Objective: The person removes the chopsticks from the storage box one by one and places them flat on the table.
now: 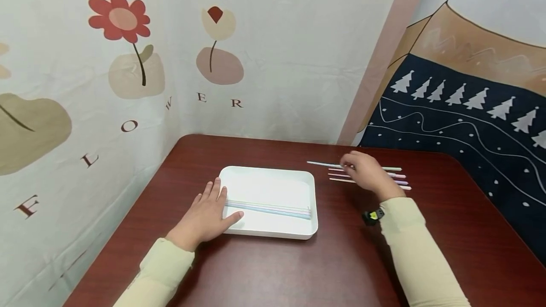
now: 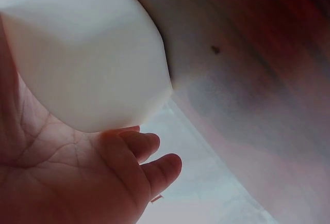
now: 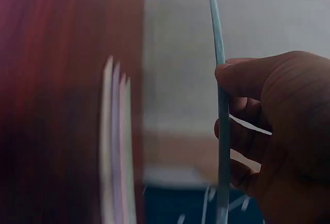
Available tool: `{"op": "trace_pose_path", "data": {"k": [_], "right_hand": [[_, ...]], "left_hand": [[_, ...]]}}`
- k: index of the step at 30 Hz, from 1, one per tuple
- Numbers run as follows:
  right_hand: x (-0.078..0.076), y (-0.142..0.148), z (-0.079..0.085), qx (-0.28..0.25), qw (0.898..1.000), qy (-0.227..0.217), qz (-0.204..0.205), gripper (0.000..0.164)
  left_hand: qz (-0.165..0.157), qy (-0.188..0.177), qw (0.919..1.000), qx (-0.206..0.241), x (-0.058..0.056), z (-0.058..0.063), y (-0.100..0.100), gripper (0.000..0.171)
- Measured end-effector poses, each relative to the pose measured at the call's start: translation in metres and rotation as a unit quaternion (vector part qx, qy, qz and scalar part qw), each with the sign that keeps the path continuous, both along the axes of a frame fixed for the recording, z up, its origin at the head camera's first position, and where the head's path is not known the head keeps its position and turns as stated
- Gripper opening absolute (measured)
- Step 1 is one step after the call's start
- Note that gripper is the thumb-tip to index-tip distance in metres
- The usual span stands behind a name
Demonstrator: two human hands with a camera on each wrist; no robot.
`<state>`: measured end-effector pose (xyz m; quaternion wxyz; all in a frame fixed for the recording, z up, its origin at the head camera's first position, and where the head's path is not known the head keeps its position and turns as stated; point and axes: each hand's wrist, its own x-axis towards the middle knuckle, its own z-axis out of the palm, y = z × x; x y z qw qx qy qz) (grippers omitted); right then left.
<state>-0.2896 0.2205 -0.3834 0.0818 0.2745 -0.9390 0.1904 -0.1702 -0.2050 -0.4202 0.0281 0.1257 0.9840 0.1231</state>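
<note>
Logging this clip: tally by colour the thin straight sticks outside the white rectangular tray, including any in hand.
Pale blue thin straight stick, in the right hand: 1
Cream thin straight stick, on the reddish-brown wood-grain table: 1
Pale purple thin straight stick: 1
Pale pink thin straight stick: 1
Pale green thin straight stick: 1
Total: 5

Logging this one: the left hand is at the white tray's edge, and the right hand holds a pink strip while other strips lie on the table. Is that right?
Not quite: the strip held by the right hand is light blue, not pink, as the right wrist view shows. The left hand is at the white tray's edge, and other strips lie on the table.
</note>
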Motion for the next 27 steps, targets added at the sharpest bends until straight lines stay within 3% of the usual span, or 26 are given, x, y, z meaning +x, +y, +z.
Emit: {"op": "trace_pose_path", "data": {"k": [5,9,17,27], "right_hand": [[0.004,0.043,-0.017,0.023,1.000,-0.013,-0.016,0.011],[0.008,0.059,-0.029,0.043,0.999,-0.027,-0.013,0.011],[0.008,0.064,-0.044,0.056,0.998,-0.034,0.003,0.016],[0.007,0.060,-0.046,0.057,0.997,-0.053,0.001,0.017]], "left_hand": [[0.001,0.003,1.0000,-0.001,0.001,0.000,0.000,0.095],[0.001,0.005,1.0000,-0.002,0.001,0.000,0.000,0.094],[0.000,0.006,1.0000,0.001,0.001,-0.002,0.000,0.095],[0.003,0.006,1.0000,0.004,0.002,-0.002,0.000,0.093]]}}
